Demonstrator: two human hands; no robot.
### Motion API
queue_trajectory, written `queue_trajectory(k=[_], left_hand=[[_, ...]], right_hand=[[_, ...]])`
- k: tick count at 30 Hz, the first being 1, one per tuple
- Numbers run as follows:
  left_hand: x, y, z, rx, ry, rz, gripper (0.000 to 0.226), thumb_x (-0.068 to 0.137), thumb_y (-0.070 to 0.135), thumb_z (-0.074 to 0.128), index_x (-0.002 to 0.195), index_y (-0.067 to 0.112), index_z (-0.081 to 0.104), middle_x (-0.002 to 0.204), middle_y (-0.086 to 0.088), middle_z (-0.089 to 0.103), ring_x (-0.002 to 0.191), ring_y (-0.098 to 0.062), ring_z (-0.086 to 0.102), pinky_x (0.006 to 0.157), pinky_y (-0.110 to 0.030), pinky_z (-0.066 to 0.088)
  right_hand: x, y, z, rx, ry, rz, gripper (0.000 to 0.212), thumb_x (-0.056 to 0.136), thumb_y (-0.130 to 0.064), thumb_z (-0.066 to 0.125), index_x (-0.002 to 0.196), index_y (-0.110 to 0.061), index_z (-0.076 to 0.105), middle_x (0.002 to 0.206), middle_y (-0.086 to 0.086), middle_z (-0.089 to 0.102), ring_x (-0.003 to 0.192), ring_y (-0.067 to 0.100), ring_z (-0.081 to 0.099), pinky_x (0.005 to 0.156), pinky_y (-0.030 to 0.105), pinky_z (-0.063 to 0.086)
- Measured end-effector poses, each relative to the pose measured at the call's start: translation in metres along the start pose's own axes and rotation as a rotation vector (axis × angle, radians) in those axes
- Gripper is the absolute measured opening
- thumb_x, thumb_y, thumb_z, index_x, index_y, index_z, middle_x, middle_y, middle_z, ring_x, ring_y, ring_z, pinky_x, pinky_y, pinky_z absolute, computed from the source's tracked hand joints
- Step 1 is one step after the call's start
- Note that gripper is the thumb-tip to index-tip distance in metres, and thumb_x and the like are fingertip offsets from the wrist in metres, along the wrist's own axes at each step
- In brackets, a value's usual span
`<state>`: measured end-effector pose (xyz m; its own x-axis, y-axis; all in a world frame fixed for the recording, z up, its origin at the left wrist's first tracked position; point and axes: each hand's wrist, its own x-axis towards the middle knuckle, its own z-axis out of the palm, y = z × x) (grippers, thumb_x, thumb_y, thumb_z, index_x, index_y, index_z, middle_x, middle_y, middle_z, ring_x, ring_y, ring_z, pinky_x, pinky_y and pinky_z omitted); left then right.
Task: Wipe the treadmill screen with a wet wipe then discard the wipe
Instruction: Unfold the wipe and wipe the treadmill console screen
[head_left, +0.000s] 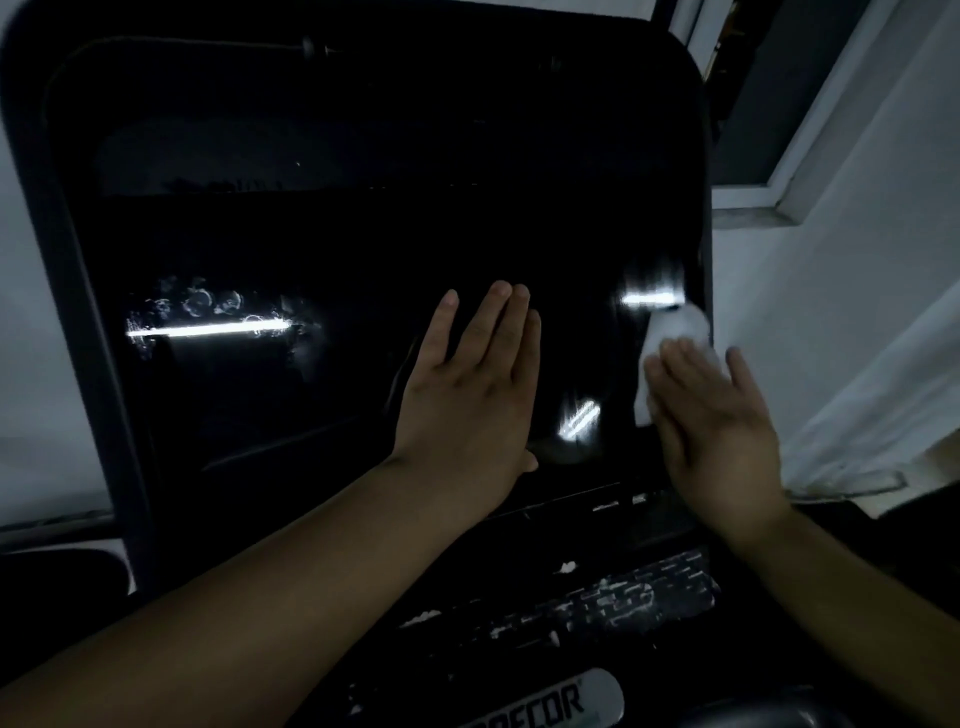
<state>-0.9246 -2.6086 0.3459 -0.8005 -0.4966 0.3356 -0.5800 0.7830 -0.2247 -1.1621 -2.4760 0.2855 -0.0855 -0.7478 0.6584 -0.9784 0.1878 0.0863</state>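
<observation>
The treadmill screen (337, 234) is a large glossy black panel that fills most of the head view, with light streaks and smudges reflecting on it. My left hand (470, 387) lies flat on the lower middle of the screen, fingers together, holding nothing. My right hand (714, 421) presses a white wet wipe (675, 332) flat against the screen near its right edge. The wipe sticks out above and to the left of my fingers; the rest is hidden under my palm.
Below the screen lies a worn black control panel (623, 597) with peeling marks and a silver brand badge (561, 701). A dark frame (78, 312) borders the screen on the left. A pale wall and window frame (831, 208) stand to the right.
</observation>
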Motion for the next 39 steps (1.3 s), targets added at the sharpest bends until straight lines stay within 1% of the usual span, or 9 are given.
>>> queue_trajectory(k=[4,8,14,18,24,28,33,36,39], left_hand=[[0.0,-0.001,-0.001,-0.001,-0.001,-0.003,0.128,0.079,0.075,0.06,0.156,0.004,-0.014,0.167,-0.018,-0.023,0.152,-0.029,-0.027,0.122,-0.058,-0.012],[0.0,-0.001,-0.002,0.012,-0.006,0.0,0.128,0.08,0.076,0.058,0.156,0.003,-0.016,0.166,-0.019,-0.024,0.152,-0.03,-0.028,0.121,-0.058,-0.014],[0.0,-0.001,-0.004,0.01,-0.019,0.001,0.127,0.08,0.074,0.059,0.156,0.002,-0.014,0.166,-0.019,-0.022,0.153,-0.03,-0.026,0.122,-0.058,-0.011],[0.001,0.0,-0.008,0.017,-0.027,-0.001,0.128,0.079,0.073,0.061,0.157,0.002,-0.012,0.167,-0.019,-0.019,0.153,-0.03,-0.024,0.122,-0.058,-0.012],[0.001,0.001,-0.006,0.008,-0.024,-0.008,0.128,0.079,0.073,0.062,0.156,0.002,-0.012,0.167,-0.019,-0.019,0.153,-0.03,-0.024,0.122,-0.057,-0.011],[0.0,0.002,-0.006,0.026,-0.035,-0.002,0.127,0.081,0.073,0.06,0.156,0.002,-0.014,0.167,-0.02,-0.021,0.153,-0.031,-0.025,0.122,-0.057,-0.011],[0.001,0.001,-0.007,0.014,-0.028,-0.004,0.128,0.079,0.074,0.061,0.156,0.002,-0.012,0.167,-0.019,-0.018,0.154,-0.03,-0.022,0.122,-0.056,-0.011],[0.002,0.001,-0.006,0.03,-0.036,0.001,0.127,0.08,0.076,0.058,0.156,0.003,-0.013,0.167,-0.019,-0.02,0.154,-0.03,-0.023,0.122,-0.057,-0.011],[0.002,0.001,-0.005,0.014,-0.051,0.006,0.128,0.079,0.075,0.059,0.156,0.003,-0.012,0.167,-0.019,-0.018,0.154,-0.03,-0.023,0.122,-0.057,-0.011]], right_hand=[[-0.053,-0.021,0.005,0.043,-0.035,0.014,0.042,0.099,-0.016,0.048,0.135,-0.002,0.064,0.144,0.017,0.059,0.141,0.031,0.05,0.117,0.064,0.032],[-0.066,-0.031,0.005,0.045,-0.024,0.013,0.041,0.098,-0.017,0.048,0.132,-0.003,0.067,0.142,0.017,0.062,0.14,0.031,0.051,0.117,0.062,0.033],[-0.003,-0.024,-0.001,0.012,0.068,-0.061,0.037,0.099,-0.012,0.057,0.134,-0.005,0.066,0.141,0.015,0.063,0.137,0.03,0.055,0.117,0.063,0.033],[0.038,-0.034,0.005,0.04,0.146,0.031,0.035,0.101,-0.014,0.055,0.134,-0.006,0.066,0.141,0.013,0.063,0.138,0.028,0.054,0.122,0.056,0.029],[-0.041,-0.079,0.012,0.127,0.056,0.027,0.043,0.095,-0.013,0.051,0.135,-0.003,0.064,0.144,0.016,0.06,0.142,0.029,0.049,0.121,0.059,0.031],[-0.064,-0.092,0.015,0.129,0.047,-0.003,0.041,0.09,-0.004,0.064,0.132,-0.004,0.067,0.143,0.013,0.062,0.142,0.027,0.05,0.121,0.058,0.031],[0.0,-0.064,0.002,0.061,0.078,-0.001,0.041,0.097,-0.014,0.052,0.135,-0.004,0.064,0.142,0.017,0.062,0.14,0.031,0.052,0.12,0.059,0.031],[0.059,-0.051,-0.003,-0.001,0.11,0.057,0.035,0.101,-0.016,0.048,0.128,-0.005,0.067,0.133,0.013,0.067,0.134,0.028,0.057,0.119,0.057,0.034],[0.063,-0.059,-0.005,-0.031,0.117,0.03,0.033,0.095,-0.009,0.048,0.119,0.0,0.07,0.123,0.016,0.07,0.125,0.032,0.063,0.117,0.054,0.039]])
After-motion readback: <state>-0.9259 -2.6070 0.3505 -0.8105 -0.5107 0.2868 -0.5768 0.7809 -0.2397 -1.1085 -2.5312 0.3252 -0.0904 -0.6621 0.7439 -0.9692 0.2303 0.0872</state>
